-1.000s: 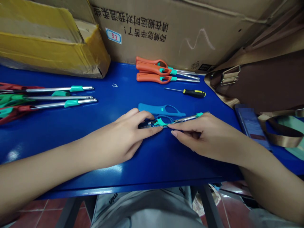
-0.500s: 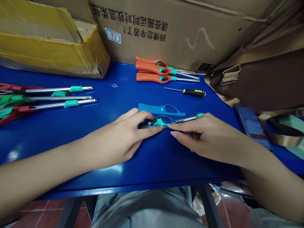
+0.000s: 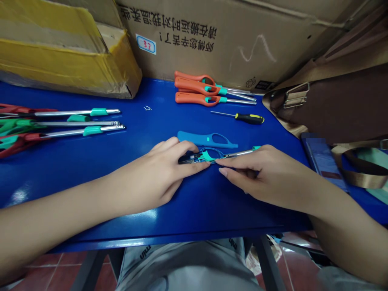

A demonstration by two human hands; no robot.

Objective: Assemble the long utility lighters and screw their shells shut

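Observation:
On the blue table (image 3: 91, 169) lies an open lighter body (image 3: 206, 156) with a teal trigger and a steel tube pointing right. My left hand (image 3: 157, 178) presses on its left end with the fingers closed over it. My right hand (image 3: 266, 173) pinches the steel tube with thumb and forefinger. A loose blue handle half-shell (image 3: 209, 140) lies just behind the lighter, apart from both hands.
Three orange-handled lighters (image 3: 200, 89) lie at the back, with a black-and-yellow screwdriver (image 3: 242, 117) in front of them. Several red and green lighters (image 3: 45, 125) sit at the left. Cardboard boxes (image 3: 212, 36) line the back edge. A brown bag (image 3: 333, 101) stands at the right.

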